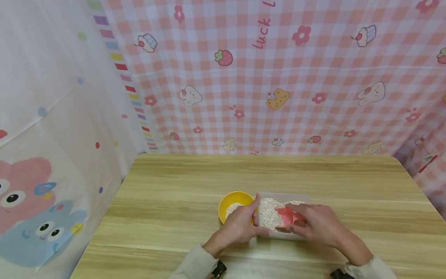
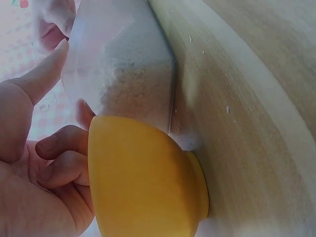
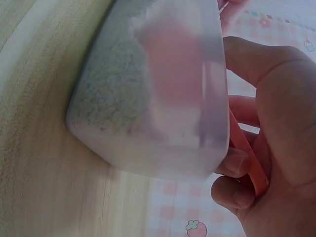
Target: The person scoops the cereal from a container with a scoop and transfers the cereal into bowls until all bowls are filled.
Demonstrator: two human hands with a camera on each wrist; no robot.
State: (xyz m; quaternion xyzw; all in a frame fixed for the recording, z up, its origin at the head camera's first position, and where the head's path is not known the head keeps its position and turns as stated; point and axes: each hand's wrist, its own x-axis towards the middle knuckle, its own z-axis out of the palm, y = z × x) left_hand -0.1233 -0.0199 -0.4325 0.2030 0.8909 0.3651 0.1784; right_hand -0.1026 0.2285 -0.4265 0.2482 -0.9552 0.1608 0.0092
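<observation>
Lower centre of head view, left to right: one yellow bowl (image 1: 234, 201) holding a little grain, touching one translucent plastic tub (image 1: 283, 197) heaped with oat-like flakes.

Left hand (image 1: 240, 226): fingers loosely curled between bowl and tub, index along the tub's side, steadying it.

Right hand (image 1: 318, 224): fingers curled around one pink scoop (image 1: 287, 217), dug into the flakes.

Judgement: tub light, thin-walled, flexes; brace at a side wall. Flakes loose, spill easily. Scoop rigid; hold by its rear end.
</observation>
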